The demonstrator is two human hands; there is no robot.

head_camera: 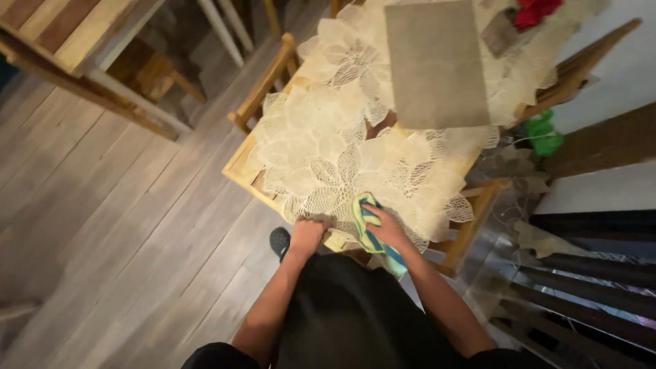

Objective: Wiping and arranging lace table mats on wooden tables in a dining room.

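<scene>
Head view: two hands, left hand (307, 233), right hand (385, 229); one striped cloth (369, 232); two lace mats (342, 160).

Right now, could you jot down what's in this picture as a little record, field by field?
left hand: rests on the near edge of the lace mats
right hand: holds a green and blue striped cloth against the mats
lace mats: cream, leaf-patterned, overlapping across the table
table: light wood
grey mat: rectangular, lies further along
floor: wooden planks
</scene>
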